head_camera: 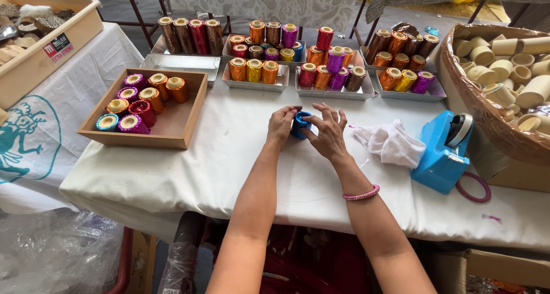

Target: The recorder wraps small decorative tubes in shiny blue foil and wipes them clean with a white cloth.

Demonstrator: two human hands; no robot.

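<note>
Both hands meet at mid-surface over one small blue foil-wrapped spool (300, 124). Left hand (282, 126) curled round its left side, fingers closed on it. Right hand (327, 134) on its right side, thumb and forefinger pinching the foil, the other fingers (335, 116) splayed and lifted. The spool sits directly between the two sets of fingers, touching both; neither hand clearly nearer. Long axis hard to read under the fingers; it looks tipped, not standing upright. Pink bangle (361, 194) on the right wrist.

Surface (229, 162) is covered in white cloth.

Just right of the right fingers: crumpled white rag (391, 143). Beyond it, further right, a blue tape dispenser (445, 154), with a loose purple ring (473, 188) beside it.

Well left of the left fingers: wooden tray (179, 126) holding foil spools in gold, pink, purple and one blue, all upright.

Beyond the fingers, a row of metal trays (256, 85) packed with upright spools, orange, gold, magenta, purple, brown. Near enough to knock when the hands reach forward.

Far right: woven basket (487, 122) heaped with bare cardboard tubes. Far left: cream plastic crate (51, 47), contents unclear.

Nothing lies between the fingers and the spool.
</note>
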